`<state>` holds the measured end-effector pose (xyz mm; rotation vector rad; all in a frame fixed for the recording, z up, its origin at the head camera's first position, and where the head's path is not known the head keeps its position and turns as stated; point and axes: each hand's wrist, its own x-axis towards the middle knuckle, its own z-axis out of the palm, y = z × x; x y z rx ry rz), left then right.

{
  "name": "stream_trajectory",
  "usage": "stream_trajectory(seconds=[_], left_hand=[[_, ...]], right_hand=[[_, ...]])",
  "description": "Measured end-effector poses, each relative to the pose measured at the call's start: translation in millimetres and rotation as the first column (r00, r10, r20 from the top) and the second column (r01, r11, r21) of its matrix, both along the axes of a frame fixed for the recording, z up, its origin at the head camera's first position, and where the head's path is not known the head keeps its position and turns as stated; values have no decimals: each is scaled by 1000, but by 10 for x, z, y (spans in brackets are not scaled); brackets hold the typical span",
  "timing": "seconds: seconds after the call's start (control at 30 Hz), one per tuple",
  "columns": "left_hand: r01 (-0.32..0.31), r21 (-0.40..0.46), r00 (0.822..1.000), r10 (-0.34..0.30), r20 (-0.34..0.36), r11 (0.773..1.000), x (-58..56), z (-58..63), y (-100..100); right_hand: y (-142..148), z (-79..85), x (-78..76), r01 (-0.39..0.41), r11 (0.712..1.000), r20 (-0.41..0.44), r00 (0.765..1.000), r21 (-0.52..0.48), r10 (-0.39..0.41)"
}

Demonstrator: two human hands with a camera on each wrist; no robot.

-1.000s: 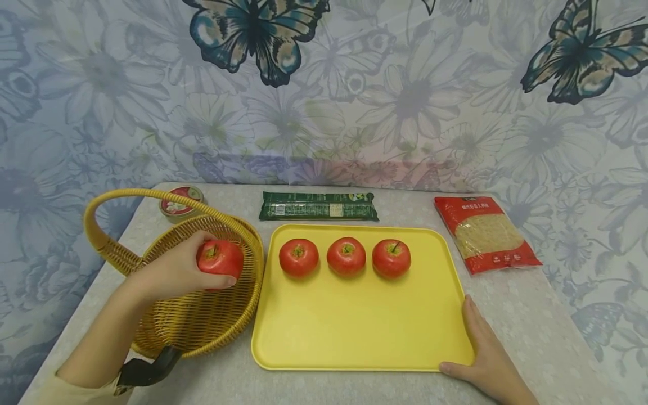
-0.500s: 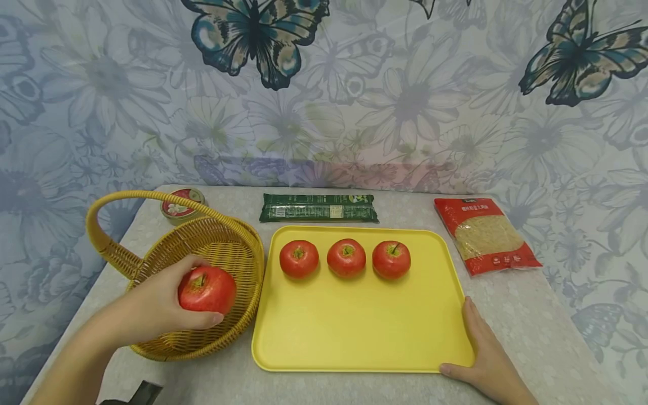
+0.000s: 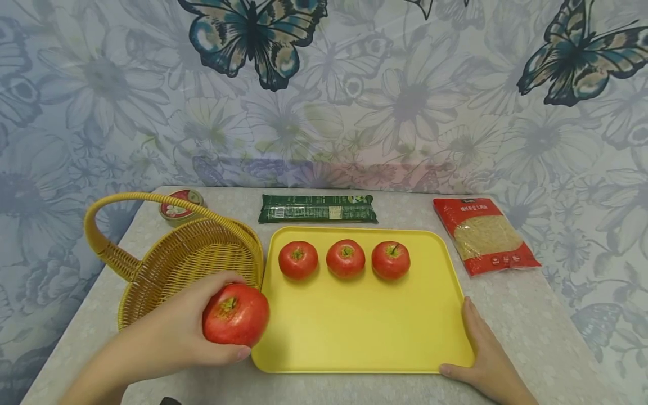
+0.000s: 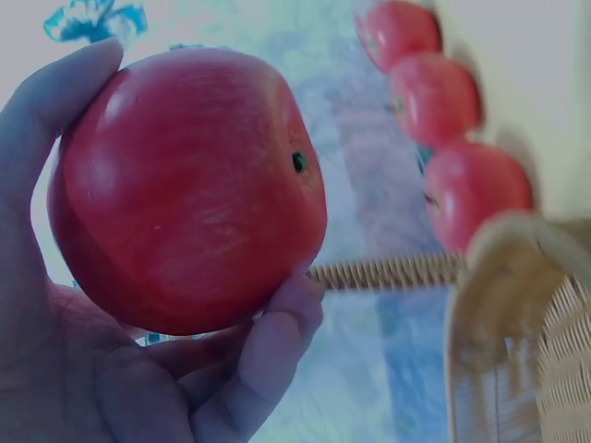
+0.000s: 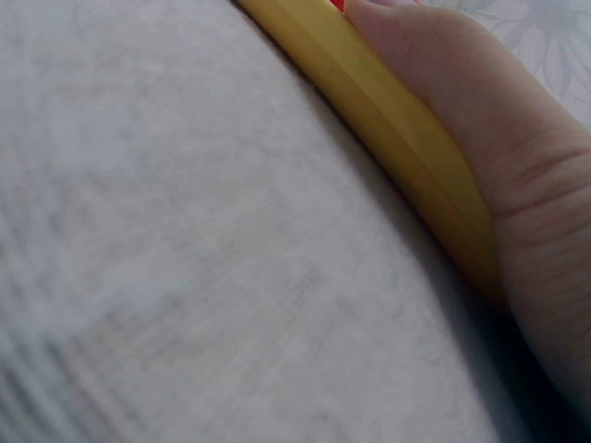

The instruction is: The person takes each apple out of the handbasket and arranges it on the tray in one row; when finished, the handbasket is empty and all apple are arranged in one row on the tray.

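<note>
My left hand (image 3: 187,326) holds a red apple (image 3: 235,315) over the gap between the wicker basket (image 3: 126,298) and the yellow tray (image 3: 364,320). In the left wrist view, thumb and fingers curl round the apple (image 4: 194,189), its dimpled end facing right. Along the tray's far side sit three more red apples in a row: left (image 3: 298,260), middle (image 3: 346,259) and right (image 3: 391,260). My right hand (image 3: 486,354) rests at the tray's near right corner, thumb at the front edge and fingers straight along the side. The right wrist view shows the thumb (image 5: 462,92) against the yellow rim.
The basket's tall handle (image 3: 147,197) arches up on the left, with a round red-lidded can (image 3: 174,209) behind it. A long green packet (image 3: 318,208) lies behind the tray. To the right is a red packet (image 3: 486,233) with a window. A patterned wall backs the table.
My left hand has lifted the apple out of the basket and carried it nearer and to the right, up to the tray's left edge. The right hand has stayed put.
</note>
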<state>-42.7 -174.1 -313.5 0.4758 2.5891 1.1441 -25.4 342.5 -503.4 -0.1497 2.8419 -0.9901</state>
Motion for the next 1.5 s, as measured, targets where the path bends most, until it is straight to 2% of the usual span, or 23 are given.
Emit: stream_trajectory(seconds=[0.1,0.17,0.37,0.57,0.77,0.93,1.2,1.5], left_hand=[[9,3,999,-8,-35,1000,-25,29,155],[15,-1,999,-15,-33,1000,-53,41,258],[48,18,998,-48,29,999,-154,53,581],[125,19,992,-125,-35,992,-301,49,872],[139,-21,988,-140,-66,990,-444,28,1127],[172,-30,981,-174,-89,985,-551,-37,1358],[219,-50,964,-224,-141,974,-749,-211,1828],[229,-145,939,-257,-228,963,-979,-333,2288]], right_hand=[[5,-9,3,-1,1000,-8,1000,4,1],[5,-17,5,-2,1000,-5,1000,3,2],[-3,-17,-9,7,1000,26,1000,-8,-7],[-6,-10,-12,11,1000,29,1000,-1,-11],[-3,-12,-16,11,1000,26,1000,3,-11],[7,-24,-1,4,1000,3,1000,0,-4],[24,-39,19,4,1000,-34,999,6,-3],[22,-32,7,-1,1000,-38,999,-3,1]])
